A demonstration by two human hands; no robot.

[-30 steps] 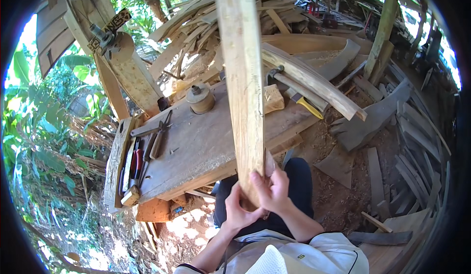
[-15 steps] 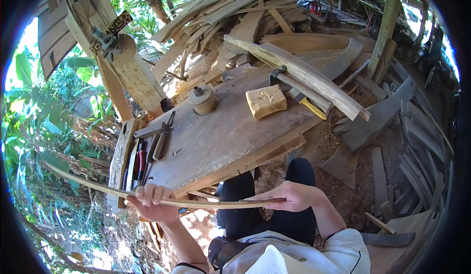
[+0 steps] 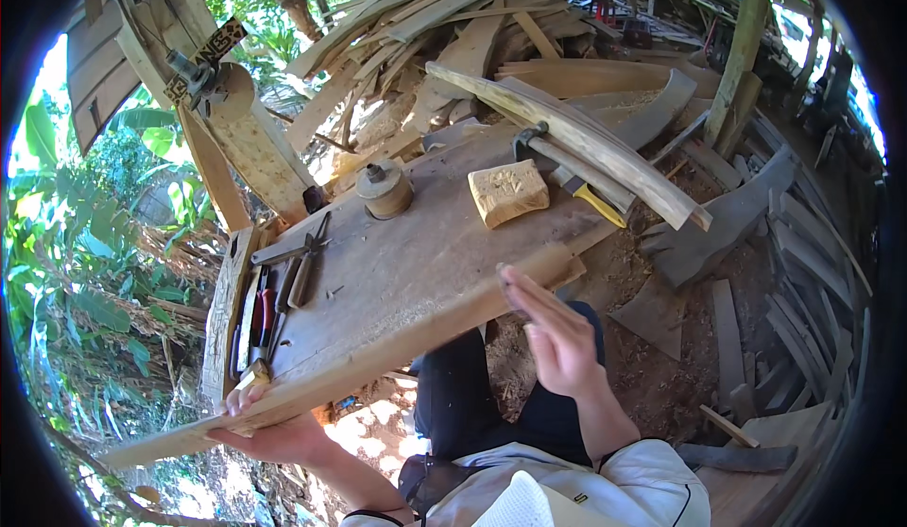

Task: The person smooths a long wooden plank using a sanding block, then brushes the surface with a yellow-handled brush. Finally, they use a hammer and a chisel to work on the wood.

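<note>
A long, thin, slightly curved wooden strip (image 3: 378, 368) slants across in front of the workbench's near edge, its broad face turned up. My left hand (image 3: 274, 434) is closed round it toward its left end, thumb below and fingertips over the top edge. Near the strip's right end is my right hand (image 3: 559, 343), open, its fingers stretched out and side by side; whether the fingertips touch the strip I cannot tell. Behind the strip lies the dark bench top (image 3: 406, 253). Red-handled pliers (image 3: 266, 310) and several slim hand tools rest at its left end.
On the bench are a round turned wooden piece (image 3: 385, 192), a squarish wood block (image 3: 510, 195), a hammer (image 3: 539, 142), a yellow-handled knife (image 3: 600, 204) and a long pole-like timber (image 3: 576, 144). Piled boards (image 3: 425, 17) rise behind; offcuts (image 3: 803, 272) cover the ground at right.
The strip has turned from edge-on to face-up, its left end lower and right end higher. My left hand moved down and left; my right hand opened off the strip and rose.
</note>
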